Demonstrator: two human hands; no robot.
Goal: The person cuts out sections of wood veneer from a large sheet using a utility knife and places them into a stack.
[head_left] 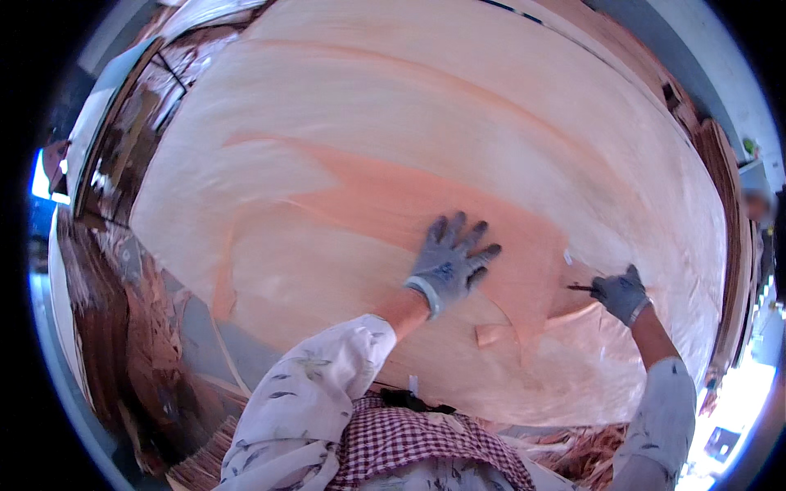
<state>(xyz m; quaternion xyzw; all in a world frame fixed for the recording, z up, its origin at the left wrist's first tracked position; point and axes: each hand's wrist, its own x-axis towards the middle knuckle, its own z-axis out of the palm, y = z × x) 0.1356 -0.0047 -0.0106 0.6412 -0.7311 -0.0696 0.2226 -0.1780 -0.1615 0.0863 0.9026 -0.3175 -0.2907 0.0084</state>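
Note:
A large pale sheet of wood veneer (327, 278) covers the surface in front of me. Across its middle lies a jagged, darker orange piece of veneer (524, 237). My left hand (449, 266), in a grey glove, presses flat on this orange piece with its fingers spread. Farther right, my gloved right hand (621, 295) is closed around a thin dark knife-like tool (580, 287), which points left toward the orange piece's right edge. A small white scrap (568, 257) sits near the tool. Close by, a small orange veneer strip (491, 334) rests on the sheet.
Stacks of brown veneer (90, 303) stand at the left, with torn scraps (155, 327) beside them. More stacked sheets (720, 164) run along the right edge. Broken veneer pieces (573, 450) lie near my body. At the far right is another person (757, 213).

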